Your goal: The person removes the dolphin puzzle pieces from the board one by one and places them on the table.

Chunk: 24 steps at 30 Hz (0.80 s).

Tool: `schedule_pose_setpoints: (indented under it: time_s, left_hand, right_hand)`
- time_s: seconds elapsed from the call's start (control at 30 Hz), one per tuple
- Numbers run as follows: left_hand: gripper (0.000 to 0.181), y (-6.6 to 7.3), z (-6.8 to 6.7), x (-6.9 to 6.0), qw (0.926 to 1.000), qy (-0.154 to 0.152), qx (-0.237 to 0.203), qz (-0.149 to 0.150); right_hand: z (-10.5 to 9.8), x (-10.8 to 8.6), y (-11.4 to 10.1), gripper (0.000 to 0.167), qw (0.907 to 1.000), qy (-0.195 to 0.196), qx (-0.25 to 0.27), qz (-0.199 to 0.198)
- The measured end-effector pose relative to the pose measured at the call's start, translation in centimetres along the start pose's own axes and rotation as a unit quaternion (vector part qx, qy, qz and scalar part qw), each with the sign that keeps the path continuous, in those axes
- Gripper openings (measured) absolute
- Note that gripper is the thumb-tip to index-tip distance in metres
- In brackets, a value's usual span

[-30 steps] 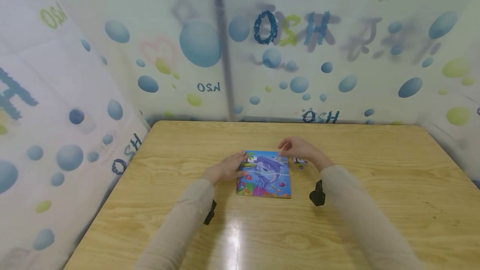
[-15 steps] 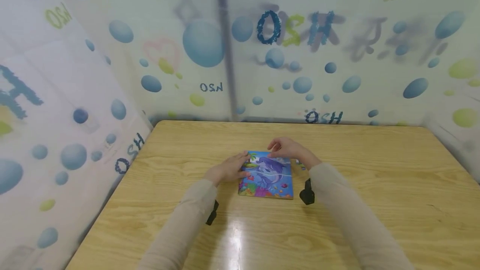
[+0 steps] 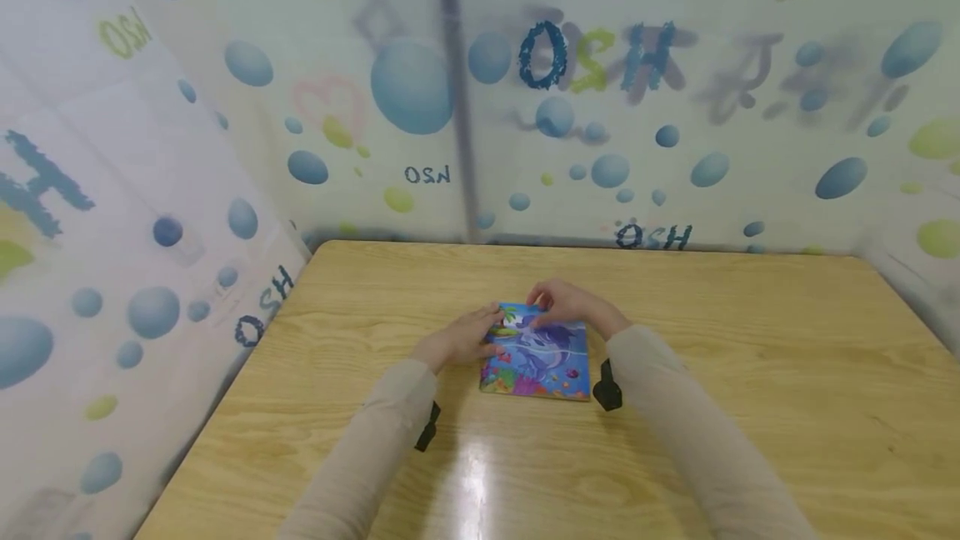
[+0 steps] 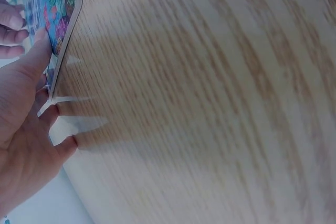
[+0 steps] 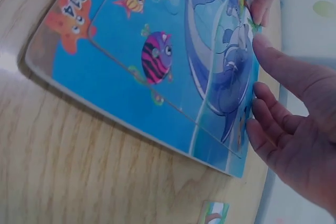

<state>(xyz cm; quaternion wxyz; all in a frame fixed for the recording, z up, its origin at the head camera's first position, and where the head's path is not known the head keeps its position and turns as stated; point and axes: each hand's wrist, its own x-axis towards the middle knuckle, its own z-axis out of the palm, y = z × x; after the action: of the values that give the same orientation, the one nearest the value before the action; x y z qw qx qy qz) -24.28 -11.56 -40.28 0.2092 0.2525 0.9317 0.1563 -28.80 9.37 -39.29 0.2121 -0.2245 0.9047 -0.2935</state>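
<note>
A dolphin jigsaw puzzle in a flat tray (image 3: 534,361) lies on the table, its blue border (image 5: 131,103) large in the right wrist view. My left hand (image 3: 459,340) rests along its left edge. In the left wrist view the thumb (image 4: 39,53) lies on the picture and the other fingers reach down beside the edge, some to the tabletop. My right hand (image 3: 573,307) is over the far edge, its thumb (image 5: 278,61) touching the dolphin picture. Its other fingers are loosely bent along that edge, and no piece shows between them.
The wooden table (image 3: 750,357) reaches back to a wall covering (image 3: 675,90) printed with bubbles and letters. A loose piece (image 5: 216,213) lies on the tabletop beside the puzzle, seen only in the right wrist view. Black wrist devices (image 3: 607,390) hang under the sleeves.
My right hand has moved left along the puzzle's far edge, its thumb coming onto the picture. The loose piece at the right has become hidden in the head view. My left hand stays put.
</note>
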Motion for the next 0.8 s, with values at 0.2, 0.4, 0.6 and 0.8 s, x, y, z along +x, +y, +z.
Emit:
schedule_pose_setpoints:
  time_s: [0.2,0.4,0.6,0.8]
  left_hand:
    - [0.064,0.0,0.1,0.1,1.0000,-0.002,0.006,0.003]
    - [0.064,0.0,-0.1,0.1,1.0000,0.001,0.008,0.000]
    - [0.065,0.1,-0.2,0.1,1.0000,-0.003,0.008,-0.001]
    - [0.065,-0.2,0.2,0.3,1.0000,-0.001,0.003,0.003]
  right_hand:
    - [0.1,0.5,0.2,0.036,0.9982,-0.037,-0.046,-0.014]
    - [-0.1,0.7,0.0,0.034,0.9937,-0.050,-0.089,-0.047]
    - [-0.3,0.9,-0.2,0.035,0.9880,-0.060,-0.131,-0.056]
    - [-0.4,1.3,-0.6,0.033,0.9830,-0.088,-0.156,-0.040]
